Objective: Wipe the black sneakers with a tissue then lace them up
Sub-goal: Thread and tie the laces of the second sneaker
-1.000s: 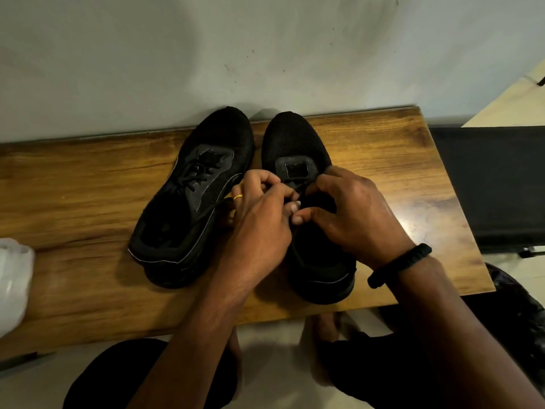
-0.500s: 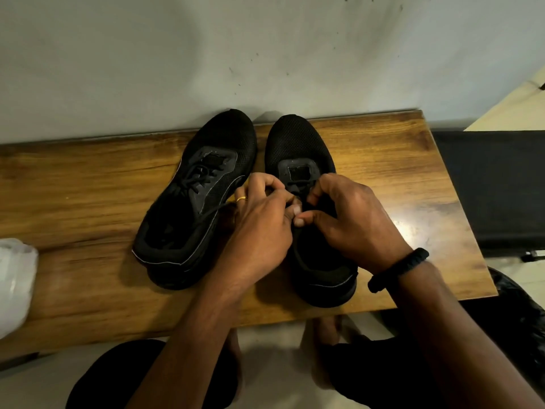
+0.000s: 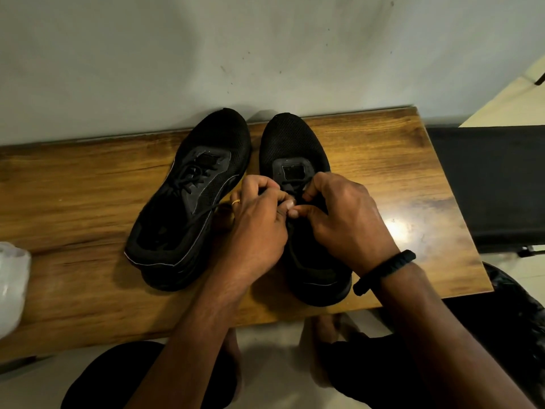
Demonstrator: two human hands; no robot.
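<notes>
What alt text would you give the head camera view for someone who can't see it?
A person's left hand and right hand pinch the lace of a black sneaker on a wooden table against a pale wall. The other sneaker, its laces threaded, lies just left of it.

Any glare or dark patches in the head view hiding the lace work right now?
Head view: glare spot on the wooden table beside the right hand; black laces blend into the right sneaker, so the left hand's pinch is hard to read; wide-angle lens bows the table edge.
</notes>
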